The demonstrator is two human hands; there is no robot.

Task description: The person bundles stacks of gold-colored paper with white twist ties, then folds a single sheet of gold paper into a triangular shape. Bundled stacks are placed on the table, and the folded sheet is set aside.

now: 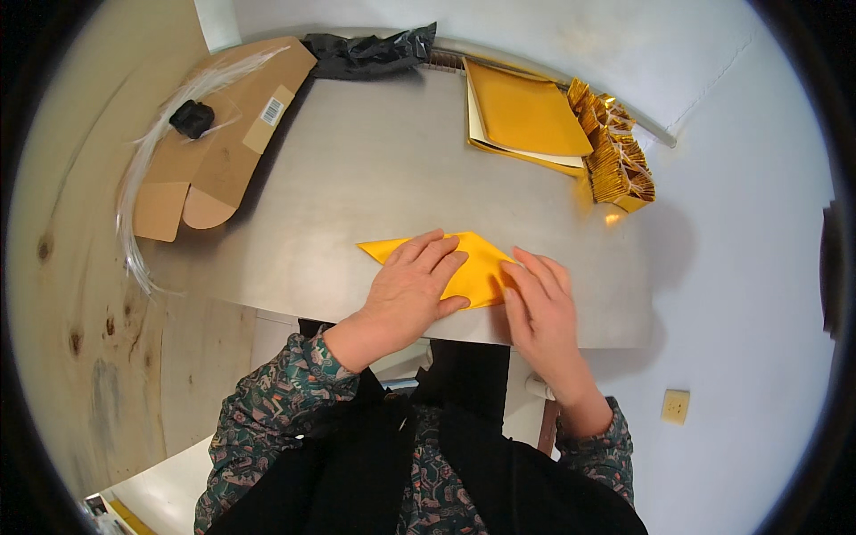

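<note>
A folded sheet of golden-yellow paper (477, 259) lies near the front edge of the grey table (357, 178). My left hand (412, 290) lies flat on the sheet's left part, fingers spread and pressing down. My right hand (542, 308) rests on the sheet's right edge with its fingertips on the fold. Neither hand lifts the paper. Much of the sheet is hidden under my hands.
A stack of golden sheets (522, 116) lies at the back right, with a row of folded gold paper pieces (615, 152) beside it. A flattened cardboard box (218, 134) with a small black object (192, 118) and white strands sits at the back left. Black plastic (370, 52) lies at the far edge.
</note>
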